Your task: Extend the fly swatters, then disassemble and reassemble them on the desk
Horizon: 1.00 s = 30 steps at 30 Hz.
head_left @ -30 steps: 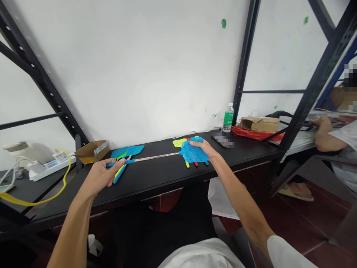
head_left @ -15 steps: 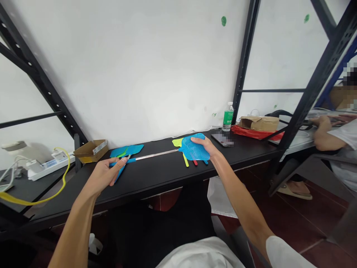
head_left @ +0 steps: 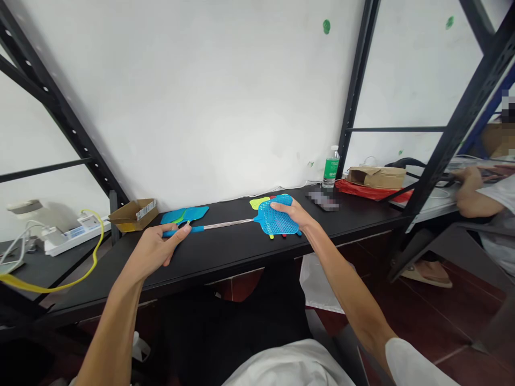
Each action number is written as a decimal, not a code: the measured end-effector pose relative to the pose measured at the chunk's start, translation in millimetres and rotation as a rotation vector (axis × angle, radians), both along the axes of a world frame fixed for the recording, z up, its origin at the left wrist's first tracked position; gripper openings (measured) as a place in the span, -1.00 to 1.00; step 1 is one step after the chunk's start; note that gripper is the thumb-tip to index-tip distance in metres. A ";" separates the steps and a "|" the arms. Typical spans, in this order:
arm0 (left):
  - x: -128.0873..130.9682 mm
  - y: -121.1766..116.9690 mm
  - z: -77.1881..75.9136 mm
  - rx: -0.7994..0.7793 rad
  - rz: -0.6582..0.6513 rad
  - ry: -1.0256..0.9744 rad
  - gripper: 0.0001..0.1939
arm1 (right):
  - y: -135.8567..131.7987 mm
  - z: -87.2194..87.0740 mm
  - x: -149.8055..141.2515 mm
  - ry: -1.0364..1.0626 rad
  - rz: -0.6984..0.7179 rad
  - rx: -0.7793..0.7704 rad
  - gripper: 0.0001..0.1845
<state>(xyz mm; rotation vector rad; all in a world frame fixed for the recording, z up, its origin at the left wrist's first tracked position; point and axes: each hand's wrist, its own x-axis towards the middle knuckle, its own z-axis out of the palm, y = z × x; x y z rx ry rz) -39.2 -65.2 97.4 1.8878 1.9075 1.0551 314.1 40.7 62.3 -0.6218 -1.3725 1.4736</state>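
The person's left hand (head_left: 155,249) is closing thumb and fingers around the blue handle (head_left: 197,229) of a fly swatter (head_left: 229,223). The right hand (head_left: 296,213) is clasping its mesh head (head_left: 277,220), thumb on top. The swatter is stretching over the black table (head_left: 233,249) at the person's twelve o'clock, its head pointing toward three. Blue swatters (head_left: 197,213) are lying at the left hand's one o'clock; a yellow-green swatter (head_left: 256,203) is showing at the right hand's ten.

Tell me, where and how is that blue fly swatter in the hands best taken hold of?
Probably by its blue handle, coming from the left, since that end points left. The left hand grips it there; it looks thicker than the slim silvery shaft. The right hand holds the broad, flat head, likely harder to grasp firmly.
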 end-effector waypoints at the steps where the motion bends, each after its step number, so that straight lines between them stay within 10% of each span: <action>1: 4.2 0.1 0.2 -0.025 -0.020 0.025 -0.50 | -1.2 -0.5 -4.4 0.011 -0.010 -0.003 -0.64; 18: 46.4 27.9 -35.7 -0.212 -0.597 -0.209 -0.61 | 30.8 -6.1 12.8 0.099 -0.237 -0.196 -0.81; 23: 53.5 49.8 -63.3 -0.038 -0.459 -0.483 -0.70 | 29.0 -3.7 18.6 0.153 -0.286 -0.251 -0.64; 30: 80.1 66.7 -95.5 0.079 -0.292 -0.169 -0.61 | 31.6 -2.2 42.5 0.202 -0.367 -0.193 -0.65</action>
